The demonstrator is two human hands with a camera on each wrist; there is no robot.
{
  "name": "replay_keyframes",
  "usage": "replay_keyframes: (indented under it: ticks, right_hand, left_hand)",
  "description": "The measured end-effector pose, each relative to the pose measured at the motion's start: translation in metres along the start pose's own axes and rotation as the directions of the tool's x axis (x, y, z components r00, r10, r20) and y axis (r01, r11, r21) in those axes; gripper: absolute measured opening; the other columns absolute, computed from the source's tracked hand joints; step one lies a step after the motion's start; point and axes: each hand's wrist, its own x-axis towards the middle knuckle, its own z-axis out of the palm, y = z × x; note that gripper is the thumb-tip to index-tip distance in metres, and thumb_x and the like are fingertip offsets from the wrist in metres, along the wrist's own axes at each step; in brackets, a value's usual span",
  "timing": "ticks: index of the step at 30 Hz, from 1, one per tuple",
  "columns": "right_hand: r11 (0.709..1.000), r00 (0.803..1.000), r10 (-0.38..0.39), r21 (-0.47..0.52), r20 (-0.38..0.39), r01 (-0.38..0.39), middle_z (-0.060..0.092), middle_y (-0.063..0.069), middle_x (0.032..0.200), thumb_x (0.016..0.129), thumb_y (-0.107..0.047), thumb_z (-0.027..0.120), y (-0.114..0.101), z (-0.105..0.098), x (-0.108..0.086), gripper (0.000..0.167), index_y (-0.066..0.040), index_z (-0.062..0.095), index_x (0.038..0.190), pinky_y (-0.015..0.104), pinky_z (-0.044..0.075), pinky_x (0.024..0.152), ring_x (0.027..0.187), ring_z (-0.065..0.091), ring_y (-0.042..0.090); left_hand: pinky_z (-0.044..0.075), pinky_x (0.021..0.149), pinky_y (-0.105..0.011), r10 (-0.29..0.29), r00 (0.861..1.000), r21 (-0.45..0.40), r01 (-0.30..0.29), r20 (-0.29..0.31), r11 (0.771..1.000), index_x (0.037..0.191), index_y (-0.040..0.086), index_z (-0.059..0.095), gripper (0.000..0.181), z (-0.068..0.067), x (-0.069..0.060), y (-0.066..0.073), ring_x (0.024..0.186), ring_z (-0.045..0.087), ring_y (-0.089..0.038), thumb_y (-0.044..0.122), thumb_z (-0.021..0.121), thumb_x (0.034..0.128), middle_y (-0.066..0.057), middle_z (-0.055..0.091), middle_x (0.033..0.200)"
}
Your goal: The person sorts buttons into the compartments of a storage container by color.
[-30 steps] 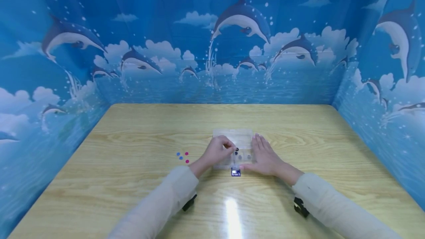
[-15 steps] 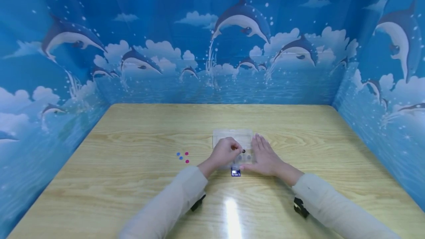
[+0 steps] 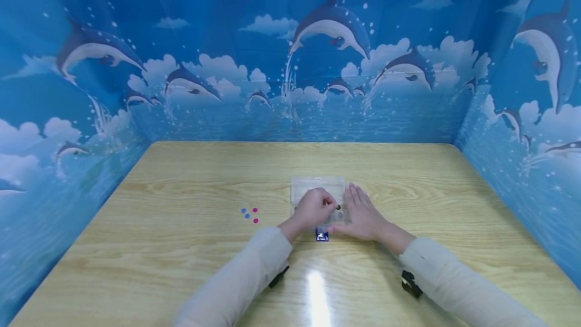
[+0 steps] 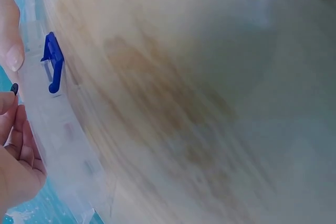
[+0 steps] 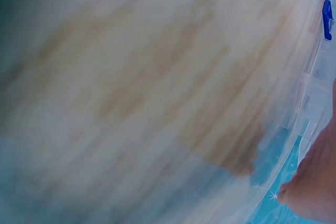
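Observation:
A clear plastic box (image 3: 317, 182) with a blue latch (image 3: 322, 236) at its front lies in the middle of the table, lid folded back. My left hand (image 3: 313, 208) is over the box and pinches a small black disc (image 3: 338, 207) between thumb and finger. That black disc (image 4: 14, 88) also shows beside the box wall (image 4: 58, 124) in the left wrist view. Against the right side of the box rests my right hand (image 3: 363, 217), fingers straight and thumb near the latch. Part of the box's inside is hidden by my left hand.
To the left of the box lie loose blue discs (image 3: 243, 211) and magenta discs (image 3: 255, 210) on the wooden table (image 3: 190, 246). Blue dolphin-print curtains (image 3: 290, 115) stand around the table's back and sides.
My left hand has moved to the right over the box, carrying the black disc toward the right hand. The right hand, box and loose discs have stayed in place.

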Motion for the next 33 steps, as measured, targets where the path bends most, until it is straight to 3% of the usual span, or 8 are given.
replay_keyframes:
  ticks: [9,15,26,33]
  right_hand:
    - [1.0,1.0,0.001,0.013,-0.003,-0.001,0.004,0.033,0.15,0.078,-0.067,0.055,0.0,0.001,0.0,0.113,0.014,0.011,0.142,0.054,0.011,0.115,0.14,0.005,0.047]
    - [1.0,1.0,0.007,0.022,-0.004,-0.007,0.004,0.033,0.15,0.077,-0.067,0.056,0.001,0.002,0.0,0.113,0.014,0.011,0.142,0.054,0.012,0.114,0.14,0.005,0.047]
    - [0.999,1.0,0.012,0.033,0.008,-0.013,0.002,0.032,0.151,0.078,-0.067,0.056,-0.002,0.0,-0.001,0.112,0.013,0.011,0.143,0.054,0.009,0.115,0.14,0.004,0.046]
    - [0.999,1.0,0.017,0.029,0.01,-0.018,0.002,0.032,0.151,0.078,-0.066,0.056,-0.001,0.0,-0.001,0.112,0.013,0.01,0.143,0.054,0.009,0.115,0.14,0.004,0.046]
  left_hand:
    - [0.042,0.062,-0.015,0.046,0.999,0.089,-0.044,-0.016,0.995,0.08,0.007,0.073,0.011,0.005,0.003,0.0,0.068,0.053,-0.008,0.011,0.064,0.0841,-0.002,0.065,0.079]
    - [0.045,0.068,-0.015,0.027,1.0,0.107,-0.027,0.002,0.994,0.083,0.008,0.074,0.011,0.004,0.002,0.001,0.072,0.055,-0.007,0.014,0.065,0.0847,-0.001,0.065,0.082]
    - [0.048,0.076,-0.02,0.001,1.0,0.079,0.001,-0.022,0.997,0.091,0.011,0.072,0.011,-0.002,-0.002,-0.008,0.085,0.057,-0.01,0.015,0.064,0.0857,0.002,0.065,0.091]
    - [0.049,0.081,-0.025,0.044,0.997,0.067,-0.039,-0.061,0.997,0.094,0.009,0.072,0.013,-0.013,-0.008,-0.018,0.091,0.059,-0.015,0.014,0.065,0.084,-0.002,0.066,0.094]
